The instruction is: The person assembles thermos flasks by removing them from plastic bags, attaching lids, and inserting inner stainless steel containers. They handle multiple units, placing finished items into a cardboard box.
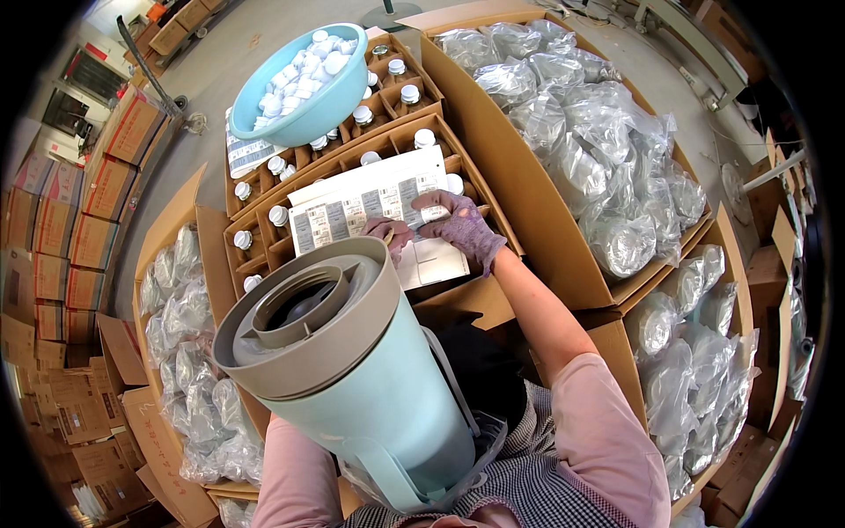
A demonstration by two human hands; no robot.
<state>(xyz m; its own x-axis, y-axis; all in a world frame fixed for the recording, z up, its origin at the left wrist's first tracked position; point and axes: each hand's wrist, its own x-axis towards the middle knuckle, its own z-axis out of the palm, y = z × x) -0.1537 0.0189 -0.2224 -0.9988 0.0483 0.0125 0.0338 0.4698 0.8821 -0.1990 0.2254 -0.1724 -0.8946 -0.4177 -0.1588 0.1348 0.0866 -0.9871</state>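
the right hand (462, 227), in a purple glove, bends its fingers over the right part of a printed label sheet (352, 207); the left hand (389, 234), also gloved, curls over its lower middle. whether either pinches a label, i cannot tell. the sheet lies across a divided carton (482, 187) of white-capped bottles (424, 139). it seems wise to steady the sheet with 1 hand and lift any label slowly by a corner. a pale-blue vessel (378, 396) hides the left forearm; the contents of the clear plastic bags (572, 132) are hard to make out.
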